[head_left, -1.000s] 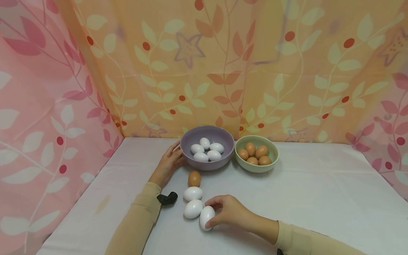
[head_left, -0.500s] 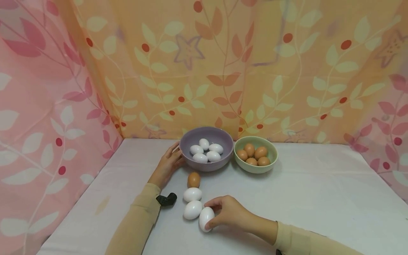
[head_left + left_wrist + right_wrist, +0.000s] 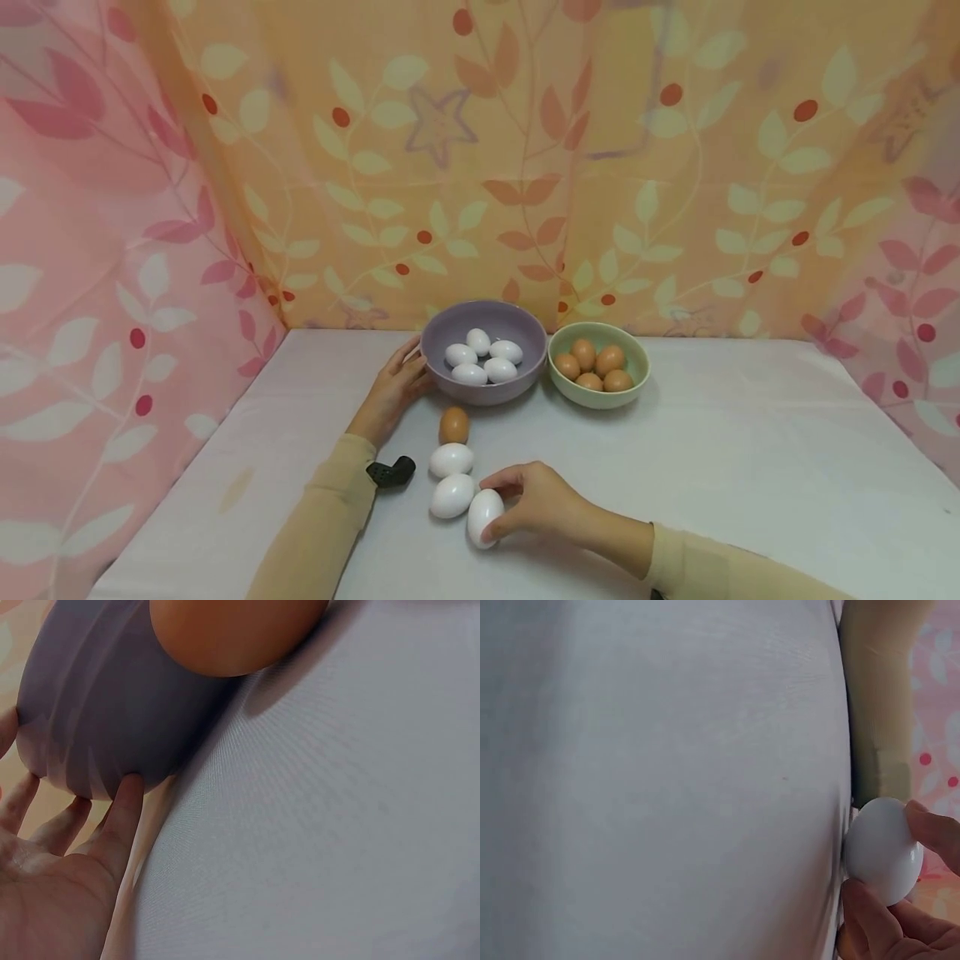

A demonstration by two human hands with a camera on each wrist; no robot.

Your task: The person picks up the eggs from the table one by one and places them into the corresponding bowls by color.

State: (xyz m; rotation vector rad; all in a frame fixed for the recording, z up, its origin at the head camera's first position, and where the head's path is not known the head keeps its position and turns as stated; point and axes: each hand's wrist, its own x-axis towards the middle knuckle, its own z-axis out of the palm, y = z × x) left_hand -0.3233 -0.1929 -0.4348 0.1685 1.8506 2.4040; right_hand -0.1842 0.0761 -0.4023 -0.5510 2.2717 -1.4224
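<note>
My left hand [image 3: 392, 393] rests against the left side of a purple bowl [image 3: 480, 394] holding several white eggs [image 3: 501, 370]. The left wrist view shows fairly straight, spread fingertips touching its outer wall. Between thumb and fingers, my right hand [image 3: 546, 506] pinches a white egg [image 3: 482, 518] at the cloth's front middle; the right wrist view shows this egg [image 3: 881, 851] from the side. Two white eggs, one [image 3: 452, 497] right beside the pinched egg and another [image 3: 452, 460] behind it, lead back to a brown egg [image 3: 453, 426] in front of the bowl.
A smaller green bowl [image 3: 600, 400] with several brown eggs [image 3: 611, 360] stands close to the purple bowl's right side. White cloth [image 3: 750, 433] covers the table. Patterned curtains [image 3: 450, 200] rise at the back and both sides. A black device [image 3: 392, 472] sits at the left wrist.
</note>
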